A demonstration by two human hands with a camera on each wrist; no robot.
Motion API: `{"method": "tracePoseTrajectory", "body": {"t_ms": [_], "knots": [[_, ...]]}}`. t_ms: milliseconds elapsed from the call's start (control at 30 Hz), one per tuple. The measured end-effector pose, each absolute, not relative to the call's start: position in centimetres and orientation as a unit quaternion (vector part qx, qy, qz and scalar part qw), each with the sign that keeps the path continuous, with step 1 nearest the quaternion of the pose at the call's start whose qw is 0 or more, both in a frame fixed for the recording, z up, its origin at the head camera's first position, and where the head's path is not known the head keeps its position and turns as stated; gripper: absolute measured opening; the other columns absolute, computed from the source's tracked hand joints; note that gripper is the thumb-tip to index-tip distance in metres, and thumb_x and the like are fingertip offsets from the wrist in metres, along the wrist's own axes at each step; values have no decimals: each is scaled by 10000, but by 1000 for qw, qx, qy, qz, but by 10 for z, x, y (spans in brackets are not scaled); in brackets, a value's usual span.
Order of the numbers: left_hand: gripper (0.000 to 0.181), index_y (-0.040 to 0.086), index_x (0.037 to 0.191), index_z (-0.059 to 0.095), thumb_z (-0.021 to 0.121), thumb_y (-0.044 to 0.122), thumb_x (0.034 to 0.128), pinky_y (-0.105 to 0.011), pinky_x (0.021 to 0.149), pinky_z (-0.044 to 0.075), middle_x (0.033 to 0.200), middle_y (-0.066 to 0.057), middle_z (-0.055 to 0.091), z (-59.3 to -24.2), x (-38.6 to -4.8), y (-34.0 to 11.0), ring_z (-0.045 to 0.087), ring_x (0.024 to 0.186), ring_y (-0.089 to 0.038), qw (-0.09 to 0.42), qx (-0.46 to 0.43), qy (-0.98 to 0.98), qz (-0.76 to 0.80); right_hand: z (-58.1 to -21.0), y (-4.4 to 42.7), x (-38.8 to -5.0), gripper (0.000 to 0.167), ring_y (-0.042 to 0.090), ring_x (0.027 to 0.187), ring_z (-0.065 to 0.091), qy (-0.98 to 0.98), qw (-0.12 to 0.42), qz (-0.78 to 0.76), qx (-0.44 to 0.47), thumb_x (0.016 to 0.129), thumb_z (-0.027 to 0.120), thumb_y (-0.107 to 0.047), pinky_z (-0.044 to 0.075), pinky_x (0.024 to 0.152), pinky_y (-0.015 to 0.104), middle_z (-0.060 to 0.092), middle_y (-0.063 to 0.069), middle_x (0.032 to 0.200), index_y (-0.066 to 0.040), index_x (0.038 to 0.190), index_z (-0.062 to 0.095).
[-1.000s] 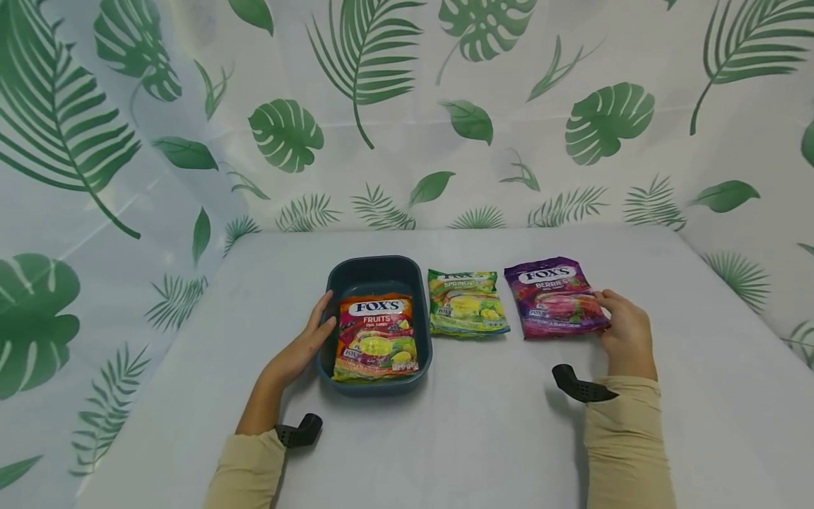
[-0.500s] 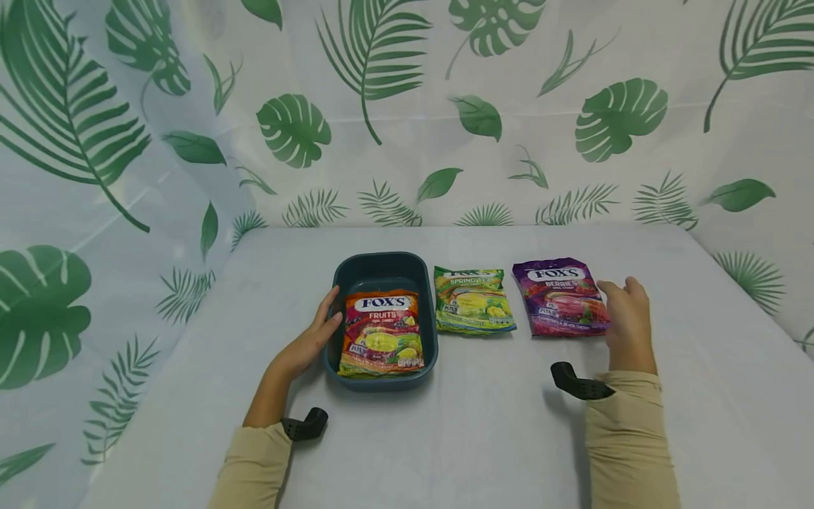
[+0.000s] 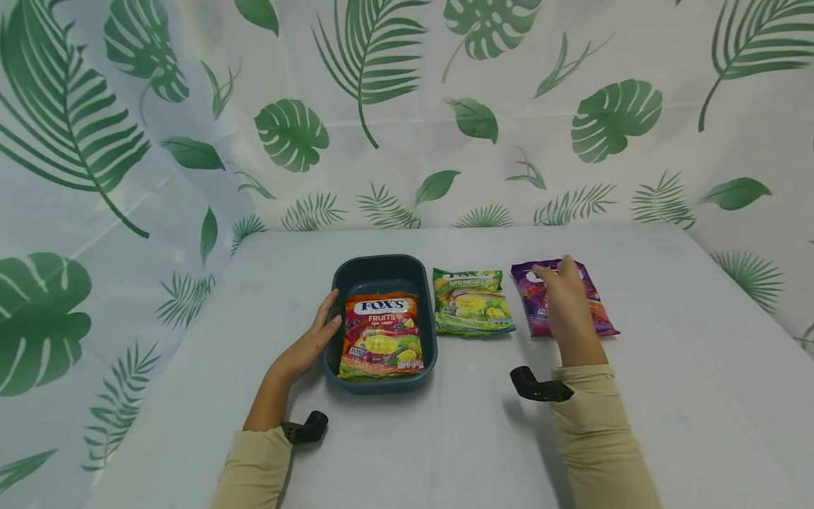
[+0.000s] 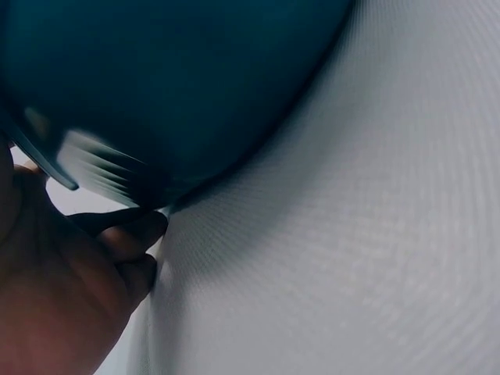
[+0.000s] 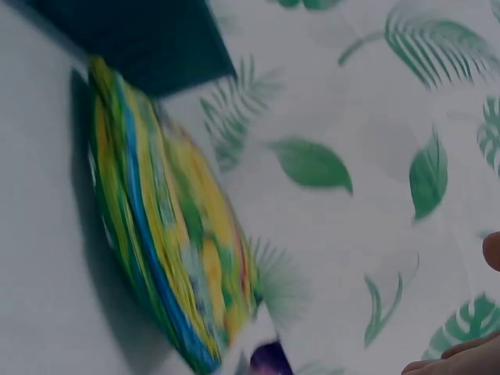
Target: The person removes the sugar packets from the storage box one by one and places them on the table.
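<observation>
My left hand [image 3: 309,348] holds the left side of a dark teal plastic tub [image 3: 380,267], a finger and the thumb at its rim; in the left wrist view, other fingers touch its outer wall. Inside the tub lies an orange-red bag of Fox's Fruits candy [image 3: 381,341]. My right hand [image 3: 568,304] is over a purple bag of Fox's candy [image 3: 540,311] and covers part of its print. Its fingers look loosely extended, with nothing between them. Between tub and purple bag lies a green-yellow bag of Fox's Spring Tea candy [image 3: 473,305], blurred in the right wrist view.
A white cloth covers the table [image 3: 470,431]. Behind it hangs a white sheet with green leaf prints [image 3: 470,120]. Black wrist camera mounts [image 3: 540,387] stick out from both sleeves.
My right hand has let go of the purple bag's right edge and moved left and up over the bag. The left hand stays on the tub. The head view has shifted slightly.
</observation>
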State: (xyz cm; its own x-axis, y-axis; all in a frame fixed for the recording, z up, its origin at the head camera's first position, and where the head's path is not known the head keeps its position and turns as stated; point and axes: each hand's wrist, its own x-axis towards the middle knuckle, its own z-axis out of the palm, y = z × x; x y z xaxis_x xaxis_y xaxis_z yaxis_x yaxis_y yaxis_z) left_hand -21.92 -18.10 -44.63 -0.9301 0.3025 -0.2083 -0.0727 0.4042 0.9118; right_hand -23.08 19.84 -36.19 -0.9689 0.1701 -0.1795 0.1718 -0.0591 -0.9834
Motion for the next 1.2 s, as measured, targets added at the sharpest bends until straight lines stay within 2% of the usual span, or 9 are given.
{"method": "tracePoseTrajectory", "body": {"t_ms": [167, 367, 567, 667, 700, 800, 933, 1067, 1200], "knots": [[551, 405, 1430, -57, 262, 419, 980, -616, 1074, 52, 1541, -59, -96, -447, -217, -182, -84, 1409, -322, 179, 61, 825, 533, -361, 157, -221, 749, 193, 1399, -148, 701, 37, -710, 53, 962, 383, -195, -29, 1146, 367, -184, 44, 1520, -128, 1435, -193], [560, 379, 1437, -76, 253, 403, 985, -621, 1072, 33, 1538, -62, -118, -448, -217, -181, -102, 1406, -323, 180, 64, 824, 533, -365, 105, -204, 714, 202, 1423, -6, 706, 105, -700, -20, 958, 424, -253, 75, 1149, 415, -38, 34, 1546, -154, 1471, -63], [554, 389, 1434, -68, 254, 410, 984, -607, 1079, 47, 1538, -60, -112, -448, -215, -181, -98, 1407, -318, 180, 62, 820, 540, -374, 66, -190, 690, 267, 1420, 13, 563, 206, -796, -82, 951, 397, -141, 108, 1145, 408, -41, 117, 1539, -84, 1464, -60], [554, 399, 1432, -61, 260, 423, 980, -610, 1075, 74, 1539, -67, -101, -449, -214, -181, -83, 1407, -329, 182, 58, 820, 540, -380, 56, -187, 716, 302, 1414, -31, 546, 247, -797, -74, 935, 402, -168, 44, 1146, 438, -63, 142, 1533, -38, 1453, -75], [554, 400, 1431, -60, 260, 424, 979, -612, 1073, 81, 1539, -70, -97, -449, -214, -180, -79, 1407, -334, 183, 58, 820, 540, -383, 54, -187, 701, 306, 1414, -9, 547, 257, -794, -67, 938, 404, -181, 42, 1145, 448, -26, 151, 1533, -33, 1456, -44], [551, 406, 1429, -58, 260, 426, 979, -613, 1070, 93, 1540, -74, -88, -448, -215, -180, -68, 1407, -339, 185, 58, 820, 538, -390, 50, -188, 648, 330, 1376, 173, 572, 269, -775, -31, 936, 423, -206, 148, 1125, 480, 172, 194, 1484, -15, 1444, 70], [549, 405, 1429, -61, 259, 415, 983, -608, 1073, 97, 1540, -77, -80, -446, -216, -179, -59, 1408, -336, 180, 64, 821, 539, -394, 46, -192, 572, 315, 1196, 419, 612, 256, -749, 6, 924, 460, -224, 338, 1024, 459, 417, 181, 1295, -17, 1392, 202], [558, 384, 1435, -70, 262, 395, 987, -603, 1078, 96, 1538, -81, -93, -441, -217, -178, -65, 1408, -334, 186, 67, 816, 543, -394, 42, -195, 571, 294, 1152, 444, 629, 246, -737, 34, 903, 493, -231, 359, 1009, 434, 444, 155, 1237, -3, 1360, 236], [594, 320, 1450, -90, 270, 398, 985, -606, 1077, 89, 1533, -109, -110, -426, -211, -175, -79, 1402, -353, 193, 64, 813, 545, -392, 41, -198, 608, 299, 1235, 350, 585, 250, -767, 79, 906, 475, -201, 270, 1075, 447, 344, 155, 1338, 6, 1390, 171]]}}
